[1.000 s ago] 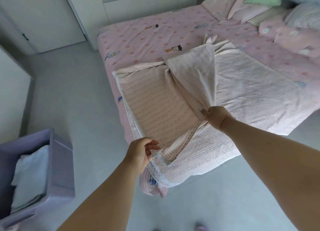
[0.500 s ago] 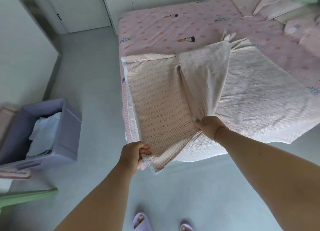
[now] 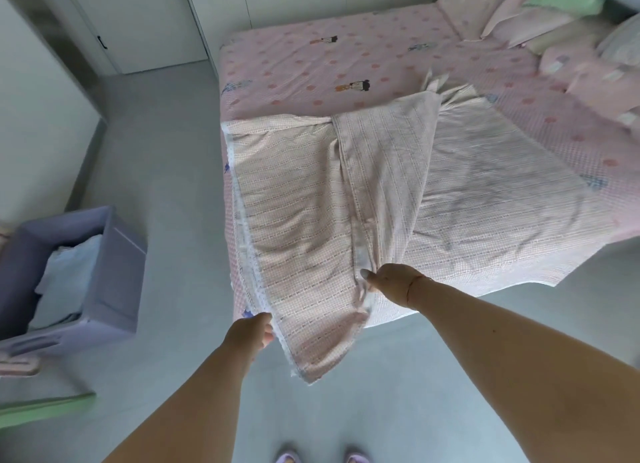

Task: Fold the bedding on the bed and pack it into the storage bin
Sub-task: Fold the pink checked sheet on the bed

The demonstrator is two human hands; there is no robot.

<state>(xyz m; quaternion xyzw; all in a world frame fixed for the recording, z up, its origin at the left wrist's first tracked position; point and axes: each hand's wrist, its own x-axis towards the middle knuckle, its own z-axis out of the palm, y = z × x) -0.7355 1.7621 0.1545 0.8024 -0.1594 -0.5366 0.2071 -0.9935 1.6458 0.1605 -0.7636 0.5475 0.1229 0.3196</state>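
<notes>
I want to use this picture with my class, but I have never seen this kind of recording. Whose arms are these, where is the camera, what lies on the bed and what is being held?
There is no machine here. A person wears a wide-angle camera on the head, looking forward and down, so the arms are that person's own. The left hand grips the lace-trimmed edge of a pink checked blanket. The right hand pinches a fold of the same blanket nearer its middle. The blanket lies partly folded on the bed, one corner hanging off the foot. Pillows are piled at the far end. On the floor to the left stands a purple storage bin with pale blue cloth already inside.
</notes>
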